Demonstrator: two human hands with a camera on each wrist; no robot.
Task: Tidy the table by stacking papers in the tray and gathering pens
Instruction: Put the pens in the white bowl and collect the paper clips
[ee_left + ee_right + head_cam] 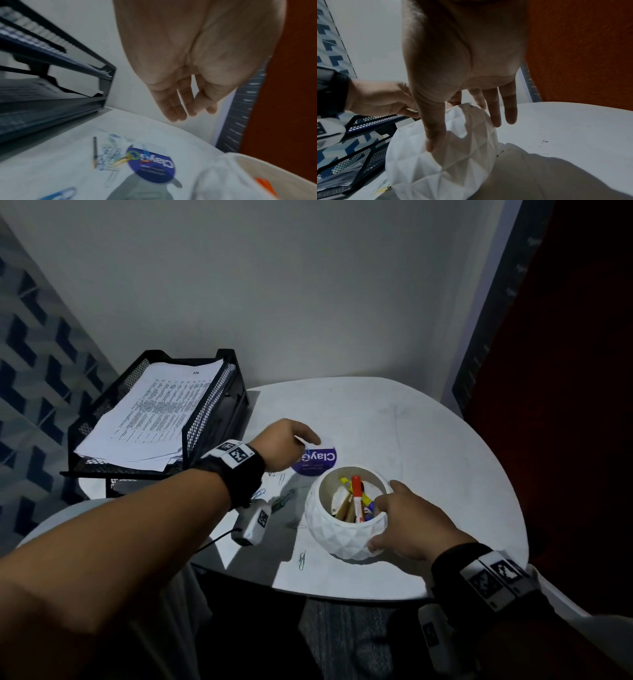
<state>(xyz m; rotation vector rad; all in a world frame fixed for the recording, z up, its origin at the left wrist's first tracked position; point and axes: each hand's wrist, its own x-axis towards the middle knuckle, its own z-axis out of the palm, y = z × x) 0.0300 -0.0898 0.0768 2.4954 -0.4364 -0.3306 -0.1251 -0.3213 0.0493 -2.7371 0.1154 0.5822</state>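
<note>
A white faceted bowl stands near the round table's front edge and holds several pens, among them a red marker. My right hand grips the bowl at its right rim, thumb down the outside, other fingers over the edge. My left hand hovers with relaxed fingers over a round purple sticker, holding nothing. A short pencil lies beside a heap of paper clips. The black mesh tray at the left holds a stack of printed papers.
Loose paper clips lie on the white table, one by its front edge. A white wall is close behind, a dark red panel to the right. The tray's lower tier stands just left of the clips.
</note>
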